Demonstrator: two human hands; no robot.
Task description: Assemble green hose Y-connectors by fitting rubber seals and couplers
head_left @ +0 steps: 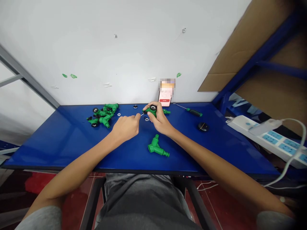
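My right hand (161, 119) is closed around a green Y-shaped hose connector (153, 112) with a black ring on one opening. My left hand (127, 125) is a fist around a thin metal-shafted tool (142, 114). Its handle is hidden in the fist, and its tip meets a dark part of the connector. Small white and black rings (147, 119) lie just below the hands. Nearer to me, another green Y connector (157, 147) rests on the blue table (129, 155). A further green piece (166, 111) shows behind my right hand.
Several green connectors (105, 118) with black parts are heaped at the left. A screwdriver (194, 111) and a round black object (203, 126) lie at the right. A lit phone (165, 95) leans against the wall. A white power strip (271, 139) runs along the right side.
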